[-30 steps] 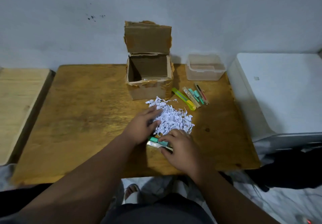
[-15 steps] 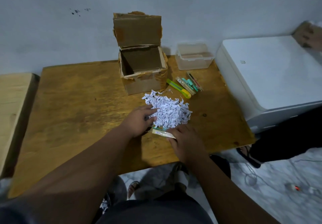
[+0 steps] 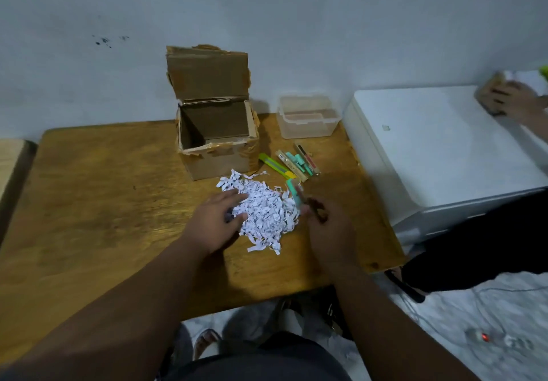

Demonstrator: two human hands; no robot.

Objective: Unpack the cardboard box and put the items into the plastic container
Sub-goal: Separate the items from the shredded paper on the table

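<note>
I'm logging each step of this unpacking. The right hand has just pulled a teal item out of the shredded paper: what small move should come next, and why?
Probably carry the teal item in the right hand back to the row of stationery beside the cardboard box. The plastic container looks empty, and the found items lie grouped there.

A worn wooden tabletop (image 3: 103, 202) in front of me. At its back edge stands an open cardboard box (image 3: 218, 140), with a clear plastic container (image 3: 308, 118) to its right. Small pens and packets (image 3: 292, 162) lie in a row nearby; a heap of shredded white paper (image 3: 264, 214) sits nearer me.
</note>
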